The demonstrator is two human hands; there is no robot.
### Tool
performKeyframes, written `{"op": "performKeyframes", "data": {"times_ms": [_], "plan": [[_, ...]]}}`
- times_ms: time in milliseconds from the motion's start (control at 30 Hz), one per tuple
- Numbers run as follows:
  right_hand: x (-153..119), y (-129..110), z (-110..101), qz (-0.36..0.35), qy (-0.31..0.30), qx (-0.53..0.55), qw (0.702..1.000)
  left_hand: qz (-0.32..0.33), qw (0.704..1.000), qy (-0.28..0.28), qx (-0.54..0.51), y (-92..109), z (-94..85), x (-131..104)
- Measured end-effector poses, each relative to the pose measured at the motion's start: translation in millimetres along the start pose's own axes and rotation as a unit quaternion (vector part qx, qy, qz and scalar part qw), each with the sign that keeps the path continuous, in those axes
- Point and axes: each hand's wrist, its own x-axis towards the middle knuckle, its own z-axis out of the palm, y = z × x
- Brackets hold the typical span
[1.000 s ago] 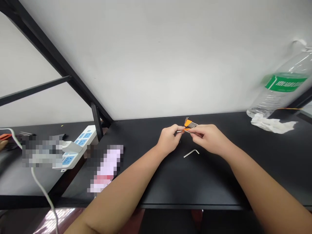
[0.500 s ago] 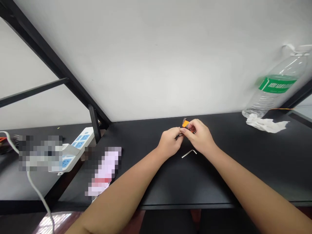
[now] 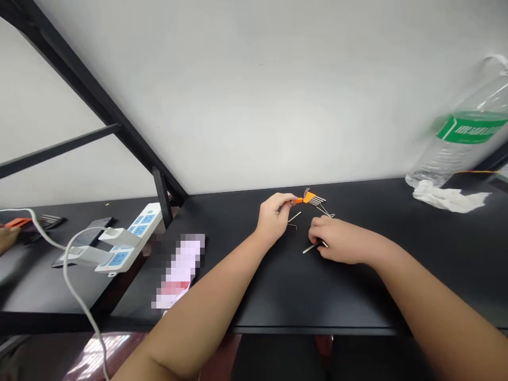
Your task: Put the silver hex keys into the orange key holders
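Note:
My left hand [image 3: 274, 214] pinches the near end of an orange hex key holder [image 3: 310, 197] close to the wall. Several silver keys fan out of the holder to the right. Loose thin keys [image 3: 325, 212] lie just below it, and another thin L-shaped key [image 3: 294, 217] is beside my left fingers. Nearer to me, my right hand [image 3: 337, 238] is closed over a larger L-shaped hex key [image 3: 310, 248] at the tabletop. Its long end sticks out to the left, and my fingers partly cover the bend.
On the left are a blurred-out phone-like item [image 3: 180, 270] and a white power strip [image 3: 137, 235] with plugs and cables. A large clear bottle [image 3: 456, 143] and crumpled tissue [image 3: 448, 197] stand at right. Another person's hand [image 3: 6, 238] is at far left, by an orange item.
My right hand has left the holder and come down toward me onto the hex key on the table. The left hand still has the holder. Thin loose keys now show beside it.

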Motion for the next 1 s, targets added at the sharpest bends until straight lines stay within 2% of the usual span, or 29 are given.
{"op": "performKeyframes", "data": {"times_ms": [100,200,267,333,400,467,633,800,900,1000], "plan": [[4.0,-8.5,8.3,0.024,-0.003,-0.039,0.999,-0.007,1.000,-0.016,-0.015,0.9,1.9,-1.7],[6.4,-7.3,4.9,0.050,0.034,0.001,0.998,-0.004,1.000,-0.024,-0.015,2.7,3.0,-2.1],[6.7,-3.0,-2.0,0.059,0.084,0.067,0.992,-0.006,1.000,-0.025,-0.016,4.0,3.7,-2.2],[6.6,0.7,-8.6,0.057,0.162,0.130,0.977,-0.018,0.999,-0.027,-0.027,5.8,4.3,-2.8],[6.9,2.0,-12.2,0.059,0.240,0.167,0.954,-0.028,0.998,-0.034,-0.037,8.2,4.4,-4.0],[7.9,1.1,-12.7,0.065,0.281,0.182,0.940,-0.027,0.998,-0.045,-0.026,10.8,3.7,-5.2],[9.1,-1.7,-10.7,0.058,0.287,0.179,0.939,-0.009,0.996,-0.070,0.052,15.0,0.9,-7.0],[3.7,-0.8,-15.5,0.067,0.283,0.185,0.939,0.062,0.989,-0.092,0.098,15.2,0.1,-5.5],[3.5,-0.3,-16.7,0.111,0.288,0.251,0.917,0.118,0.978,-0.097,0.144,17.4,1.4,-4.2],[9.1,-1.1,-12.7,0.134,0.316,0.312,0.886,0.160,0.970,-0.119,0.141,23.7,5.0,-5.1]]}}
